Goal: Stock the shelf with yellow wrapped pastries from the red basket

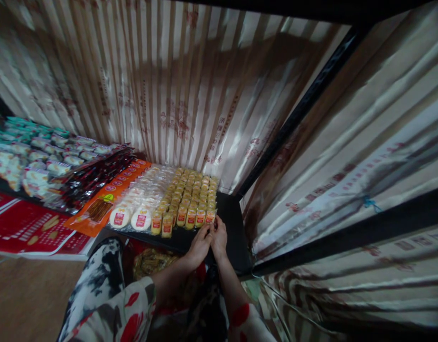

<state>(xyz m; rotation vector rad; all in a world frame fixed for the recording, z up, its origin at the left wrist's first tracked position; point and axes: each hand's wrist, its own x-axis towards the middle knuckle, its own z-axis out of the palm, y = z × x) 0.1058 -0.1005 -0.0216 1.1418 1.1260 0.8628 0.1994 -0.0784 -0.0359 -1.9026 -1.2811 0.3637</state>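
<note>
Striped curtain (pixel 176 85), pale with brown bands and red print, fills the upper half of the frame and hangs again in folds at the right, behind a black frame post (pixel 304 104) that slants from the upper right down to the centre. Below it lies the black tabletop (pixel 231 213), bare only at its right corner. At the lower left of the frame a red printed sheet (pixel 23 228) lies flat; above it, at the left edge, are rows of pale snack packets (pixel 37 161), then dark red packets (pixel 94 175) and a strip of orange packets (pixel 108 194) running diagonally toward the centre. Next come round white packets (pixel 140 218) with red labels, and just beside them, at centre frame, the block of small yellow packets (pixel 192 194), upright in close rows, red labels facing me. A bag of golden wrappers (pixel 151 261) shows below the tabletop's front edge, beside my patterned sleeve (pixel 108 294). My left hand (pixel 198 244) and right hand (pixel 219 237) meet fingertip to fingertip at the right end of the front yellow row, fingers curled inward; I cannot tell whether they pinch a packet or merely touch one.
</note>
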